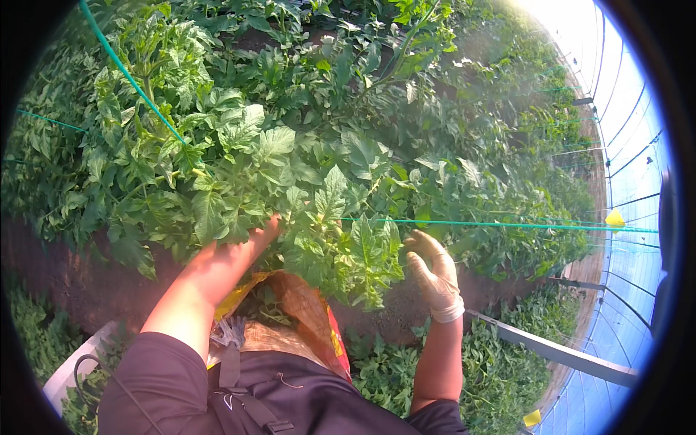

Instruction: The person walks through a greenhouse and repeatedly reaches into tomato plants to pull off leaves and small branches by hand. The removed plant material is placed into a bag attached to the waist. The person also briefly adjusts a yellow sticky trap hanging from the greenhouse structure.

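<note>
Leafy tomato plants (326,196) fill the space before me. My left arm reaches in among the leaves at the centre, and foliage hides my left hand, so what it touches cannot be seen. My right hand (433,271), in a thin pale glove, is raised just right of a tomato shoot (370,261); its fingers are apart and curved, with nothing visible between them. A taut green twine (489,223) runs just above that hand. At my waist hangs an open bag (299,299), orange inside with red and yellow edges, holding some green leaves and stems (269,310).
Another green twine (133,81) slants down at the upper left. Pale rails stand at the lower right (560,346) and lower left (81,361). Low plants (380,364) grow beside me. Greenhouse film (631,179) with curved ribs and a yellow card (615,218) lie to the right.
</note>
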Demonstrator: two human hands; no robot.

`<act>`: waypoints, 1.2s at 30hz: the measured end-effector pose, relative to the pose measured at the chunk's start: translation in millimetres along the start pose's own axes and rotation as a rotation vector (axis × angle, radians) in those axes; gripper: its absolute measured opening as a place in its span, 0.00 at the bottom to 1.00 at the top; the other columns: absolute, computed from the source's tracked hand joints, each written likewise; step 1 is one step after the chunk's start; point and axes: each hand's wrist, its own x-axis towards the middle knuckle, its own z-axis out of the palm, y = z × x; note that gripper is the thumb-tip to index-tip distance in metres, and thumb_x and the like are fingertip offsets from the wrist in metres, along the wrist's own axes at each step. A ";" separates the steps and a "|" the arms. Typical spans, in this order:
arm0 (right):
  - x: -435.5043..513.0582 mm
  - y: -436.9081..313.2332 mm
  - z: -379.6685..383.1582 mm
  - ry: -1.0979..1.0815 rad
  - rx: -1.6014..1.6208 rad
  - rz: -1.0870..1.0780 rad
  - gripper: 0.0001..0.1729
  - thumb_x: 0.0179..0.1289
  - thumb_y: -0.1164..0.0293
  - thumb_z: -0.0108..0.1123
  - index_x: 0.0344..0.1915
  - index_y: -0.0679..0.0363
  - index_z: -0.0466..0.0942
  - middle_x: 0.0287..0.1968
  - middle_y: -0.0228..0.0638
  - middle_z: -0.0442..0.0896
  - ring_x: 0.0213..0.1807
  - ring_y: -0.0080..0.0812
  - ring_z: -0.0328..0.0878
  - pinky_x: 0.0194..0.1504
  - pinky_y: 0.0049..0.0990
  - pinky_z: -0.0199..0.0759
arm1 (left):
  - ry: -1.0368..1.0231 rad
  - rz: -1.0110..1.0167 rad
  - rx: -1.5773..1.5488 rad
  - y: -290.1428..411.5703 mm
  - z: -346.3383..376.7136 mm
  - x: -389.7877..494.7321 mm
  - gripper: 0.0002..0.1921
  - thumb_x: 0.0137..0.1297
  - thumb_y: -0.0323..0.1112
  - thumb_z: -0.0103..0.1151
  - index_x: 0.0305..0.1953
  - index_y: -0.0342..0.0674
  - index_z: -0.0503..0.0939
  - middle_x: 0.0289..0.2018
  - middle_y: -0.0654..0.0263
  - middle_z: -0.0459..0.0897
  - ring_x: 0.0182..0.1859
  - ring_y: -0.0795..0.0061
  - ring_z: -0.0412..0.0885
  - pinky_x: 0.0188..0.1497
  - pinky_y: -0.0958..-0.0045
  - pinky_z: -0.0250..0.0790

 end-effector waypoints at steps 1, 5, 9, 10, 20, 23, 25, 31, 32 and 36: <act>10.0 -32.5 19.5 0.106 0.185 -0.004 0.36 0.65 0.67 0.65 0.71 0.63 0.64 0.44 0.33 0.82 0.50 0.23 0.74 0.59 0.30 0.66 | 0.029 -0.008 -0.020 -5.6 -3.2 -6.7 0.18 0.71 0.44 0.54 0.55 0.41 0.80 0.45 0.68 0.84 0.47 0.76 0.77 0.51 0.72 0.69; 30.3 -85.1 53.0 -0.064 0.197 -0.216 0.34 0.63 0.64 0.69 0.65 0.67 0.71 0.40 0.29 0.79 0.45 0.20 0.71 0.59 0.27 0.63 | 0.056 0.010 -0.022 -10.3 -2.7 -9.5 0.19 0.72 0.45 0.54 0.55 0.41 0.81 0.45 0.67 0.84 0.47 0.76 0.78 0.51 0.72 0.70; 70.1 -68.0 46.4 0.123 0.111 -0.043 0.10 0.72 0.69 0.59 0.37 0.65 0.82 0.29 0.26 0.79 0.28 0.16 0.69 0.34 0.19 0.63 | 0.066 0.026 -0.007 -6.6 -3.2 -10.1 0.19 0.72 0.46 0.54 0.55 0.42 0.81 0.44 0.67 0.85 0.46 0.76 0.78 0.51 0.72 0.70; 71.2 -57.1 43.0 0.134 0.132 -0.069 0.10 0.72 0.70 0.59 0.35 0.65 0.80 0.29 0.26 0.79 0.31 0.16 0.69 0.35 0.19 0.63 | 0.067 0.031 -0.006 -3.1 -5.2 -8.6 0.19 0.72 0.46 0.54 0.55 0.42 0.81 0.44 0.67 0.85 0.46 0.75 0.78 0.51 0.72 0.70; 85.1 3.0 45.1 -0.052 0.293 -0.019 0.11 0.71 0.71 0.60 0.46 0.66 0.83 0.42 0.30 0.85 0.46 0.20 0.75 0.52 0.24 0.69 | 0.220 0.098 0.071 14.8 -14.5 -6.4 0.20 0.73 0.49 0.53 0.55 0.42 0.81 0.44 0.66 0.85 0.46 0.75 0.79 0.50 0.71 0.71; 99.5 -6.3 50.4 -0.215 0.098 -0.113 0.10 0.68 0.76 0.57 0.46 0.67 0.82 0.43 0.35 0.85 0.46 0.27 0.78 0.52 0.27 0.71 | 0.264 0.109 0.108 20.3 -13.0 -0.2 0.20 0.73 0.50 0.53 0.54 0.42 0.82 0.44 0.66 0.86 0.46 0.74 0.79 0.50 0.71 0.71; 109.7 -10.4 46.6 -0.304 -0.046 -0.244 0.12 0.65 0.79 0.56 0.47 0.68 0.82 0.46 0.38 0.85 0.49 0.30 0.79 0.56 0.27 0.70 | 0.265 0.109 0.124 28.3 -9.4 7.3 0.21 0.73 0.50 0.53 0.54 0.42 0.82 0.44 0.66 0.86 0.46 0.74 0.79 0.50 0.71 0.72; 126.8 -10.9 41.5 -0.355 0.235 -0.217 0.19 0.60 0.78 0.58 0.53 0.66 0.79 0.55 0.42 0.82 0.60 0.37 0.76 0.64 0.35 0.66 | 0.228 0.081 0.186 52.5 -14.4 8.7 0.21 0.74 0.52 0.53 0.54 0.42 0.82 0.44 0.66 0.86 0.45 0.74 0.80 0.50 0.70 0.72; 124.7 -7.2 44.0 -0.305 0.415 -0.156 0.21 0.60 0.78 0.59 0.55 0.66 0.78 0.58 0.42 0.80 0.62 0.37 0.75 0.66 0.36 0.63 | 0.211 0.069 0.199 58.8 -12.9 12.2 0.21 0.74 0.52 0.53 0.54 0.42 0.82 0.44 0.66 0.86 0.45 0.74 0.80 0.50 0.70 0.72; 119.0 10.1 69.2 0.109 0.835 -0.299 0.36 0.62 0.78 0.63 0.69 0.68 0.62 0.67 0.45 0.70 0.72 0.42 0.64 0.75 0.48 0.51 | 0.210 0.115 0.252 63.1 -10.8 20.7 0.22 0.74 0.53 0.52 0.53 0.43 0.83 0.43 0.65 0.87 0.45 0.73 0.80 0.50 0.70 0.72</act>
